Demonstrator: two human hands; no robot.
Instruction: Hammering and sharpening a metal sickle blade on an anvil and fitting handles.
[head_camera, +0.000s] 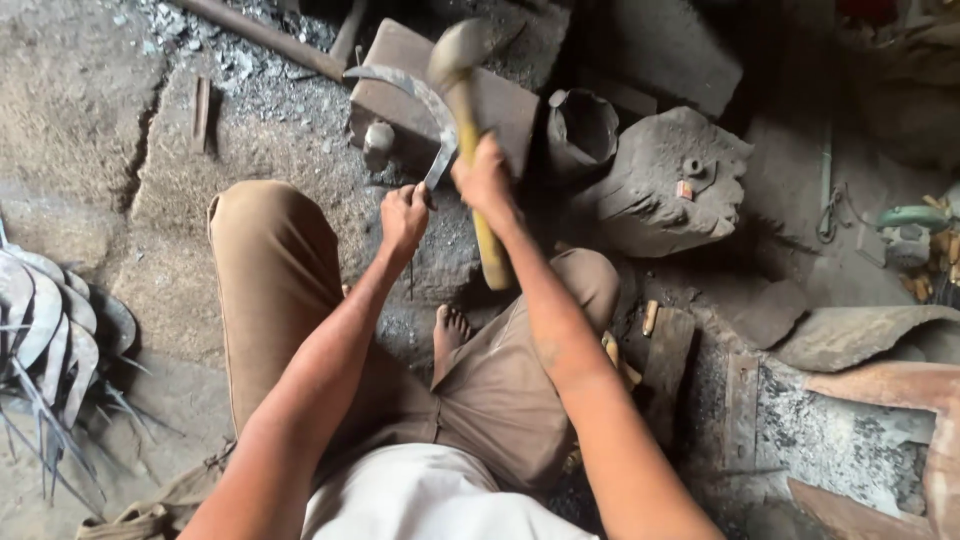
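Observation:
A curved sickle blade lies across a rusty block anvil set in the dirt floor. My left hand grips the blade's tang end just below the anvil. My right hand is closed around the yellow wooden handle of a hammer, whose blurred steel head hangs above the anvil beside the blade. I sit low, brown trousers over my knees, a bare foot between them.
A stack of finished sickle blades lies at the left edge. A dark metal pot and a grey wooden stump stand right of the anvil. Rusty sheet metal and scrap lie at right; a long bar rests behind.

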